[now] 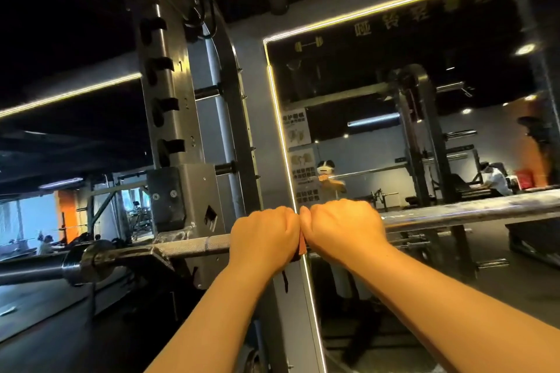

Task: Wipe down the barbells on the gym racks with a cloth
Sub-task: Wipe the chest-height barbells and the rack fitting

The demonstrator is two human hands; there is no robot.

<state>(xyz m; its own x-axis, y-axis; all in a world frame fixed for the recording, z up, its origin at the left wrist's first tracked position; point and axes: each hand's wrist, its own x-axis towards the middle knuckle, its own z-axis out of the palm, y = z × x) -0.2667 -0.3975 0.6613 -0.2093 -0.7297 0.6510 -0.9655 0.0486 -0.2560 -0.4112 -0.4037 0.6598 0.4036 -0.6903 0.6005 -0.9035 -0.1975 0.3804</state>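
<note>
A steel barbell runs across the view at chest height and rests on the hook of the grey rack upright at left. My left hand and my right hand grip the bar side by side, knuckles up and thumbs touching. A brownish-orange cloth is wrapped round the bar between and under both hands, with only a narrow strip and a dark hanging edge showing. The bar's collar and sleeve stick out to the left of the rack.
A wall mirror with a lit frame fills the right and reflects me, other racks and a seated person. The rack's notched column and guide rod rise just left of my hands. Dark gym floor lies below, with more equipment far left.
</note>
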